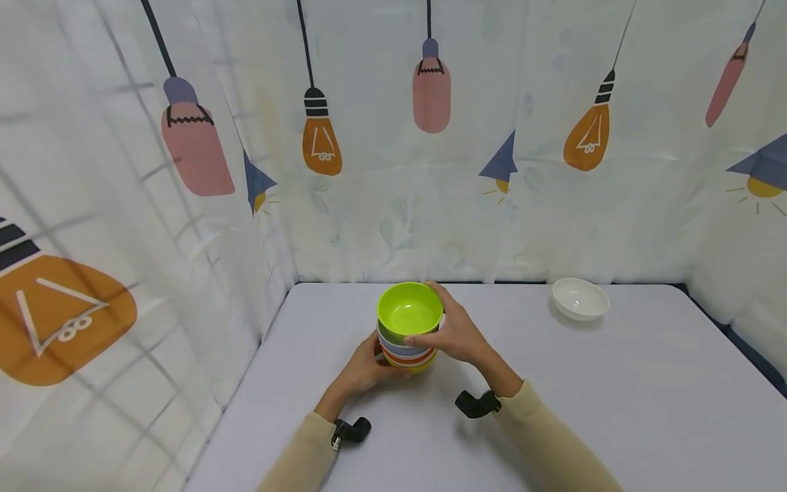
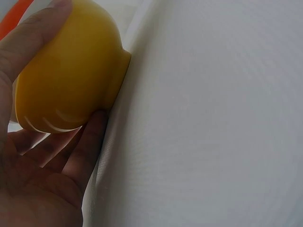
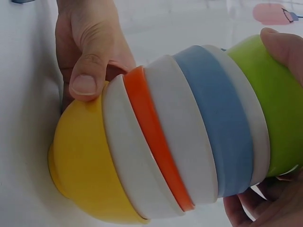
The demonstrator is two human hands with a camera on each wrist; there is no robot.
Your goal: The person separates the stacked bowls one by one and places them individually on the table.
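A nested stack of several bowls stands near the middle of the table, between both hands. On top is a lime green bowl point(image 1: 410, 311), its inside facing up. Beneath it come a blue bowl point(image 3: 213, 113), an orange bowl point(image 3: 154, 137) and white ones point(image 3: 177, 127) in between. The yellow bowl point(image 2: 71, 71) forms the bottom, its foot close against the table. My left hand point(image 1: 363, 369) grips the yellow bowl, thumb on one side and fingers on the other. Higher up, my right hand point(image 1: 456, 333) holds the green bowl, thumb toward me and fingers round the far side.
A white bowl point(image 1: 580, 299) sits apart at the table's back right. The white-covered table point(image 1: 615, 396) meets a printed curtain point(image 1: 381, 205) behind, with another curtain along the left. Dark wrist cameras point(image 1: 476, 404) project from both cuffs.
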